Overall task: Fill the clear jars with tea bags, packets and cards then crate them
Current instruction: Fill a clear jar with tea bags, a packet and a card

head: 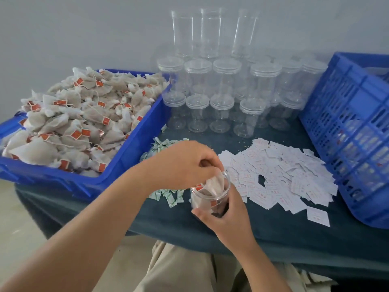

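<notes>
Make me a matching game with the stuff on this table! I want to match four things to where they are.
Things:
1. tea bags
2. white cards
3. lidded jars
4. open jar

Places:
A. gripped by the right hand
B. heaped in the blue bin on the left
C. scattered on the dark cloth beside the blue crate
D. standing in rows behind the cards

Pairs: 1-B, 2-C, 3-D, 4-A
</notes>
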Tool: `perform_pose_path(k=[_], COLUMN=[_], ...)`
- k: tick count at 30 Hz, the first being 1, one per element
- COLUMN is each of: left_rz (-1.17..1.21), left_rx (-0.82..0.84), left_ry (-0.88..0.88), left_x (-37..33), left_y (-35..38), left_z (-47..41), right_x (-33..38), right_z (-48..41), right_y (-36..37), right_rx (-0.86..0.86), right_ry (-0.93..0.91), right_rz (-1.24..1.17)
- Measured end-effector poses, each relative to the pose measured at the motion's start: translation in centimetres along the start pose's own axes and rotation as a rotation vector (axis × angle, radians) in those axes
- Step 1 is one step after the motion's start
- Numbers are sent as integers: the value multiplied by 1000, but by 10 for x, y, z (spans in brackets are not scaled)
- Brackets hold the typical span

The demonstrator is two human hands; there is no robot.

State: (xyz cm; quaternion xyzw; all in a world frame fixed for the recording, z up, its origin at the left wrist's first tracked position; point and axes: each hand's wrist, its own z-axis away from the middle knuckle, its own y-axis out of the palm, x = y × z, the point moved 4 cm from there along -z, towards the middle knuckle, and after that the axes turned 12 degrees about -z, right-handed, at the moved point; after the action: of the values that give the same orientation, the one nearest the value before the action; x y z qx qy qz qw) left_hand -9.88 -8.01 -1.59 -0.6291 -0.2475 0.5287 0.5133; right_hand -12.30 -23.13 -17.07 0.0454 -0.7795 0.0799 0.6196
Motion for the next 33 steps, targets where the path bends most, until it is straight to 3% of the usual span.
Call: perform_pose_path(k=[3, 5, 9, 10, 11, 13, 15, 16, 21, 26, 29, 33], left_rz=[-276, -238, 118, 120, 39, -248, -417, -428, -362, -208, -159, 203], left_rx=[176, 145, -391, -457, -432, -161, 67, 82, -276, -362, -518, -755], left_ry=[134, 124, -11, -94, -192, -384, -473, -484, -425, -453, -488, -416], left_x=[-9, -6, 23, 39, 57, 91, 113, 120, 134, 137, 129, 98], left_y=[24, 19, -21, -25, -23, -3, 30, 45, 73, 66, 47, 18], left_z=[-7, -9, -11, -12, -14, -21, -25, -27, -26, -20, -10, 4], right_x=[-1, -4, -6, -5, -5, -3, -1, -1, -2, -2, -3, -5], right_z=[-1, 0, 2, 2, 2, 3, 3, 3, 2, 1, 1, 1], right_y=[0, -1, -3, -3, -3, -4, -5, -5, -5, -5, -5, -3], right_rx=[8, 10, -17, -23, -28, -38, -51, -54, -44, -56, -47, -51], right_ry=[-21, -21, -24, -24, -23, -18, -6, 0, 16, 17, 21, 28], right_rz=[12, 28, 13, 9, 1, -17, -31, -34, -41, -33, -25, -13])
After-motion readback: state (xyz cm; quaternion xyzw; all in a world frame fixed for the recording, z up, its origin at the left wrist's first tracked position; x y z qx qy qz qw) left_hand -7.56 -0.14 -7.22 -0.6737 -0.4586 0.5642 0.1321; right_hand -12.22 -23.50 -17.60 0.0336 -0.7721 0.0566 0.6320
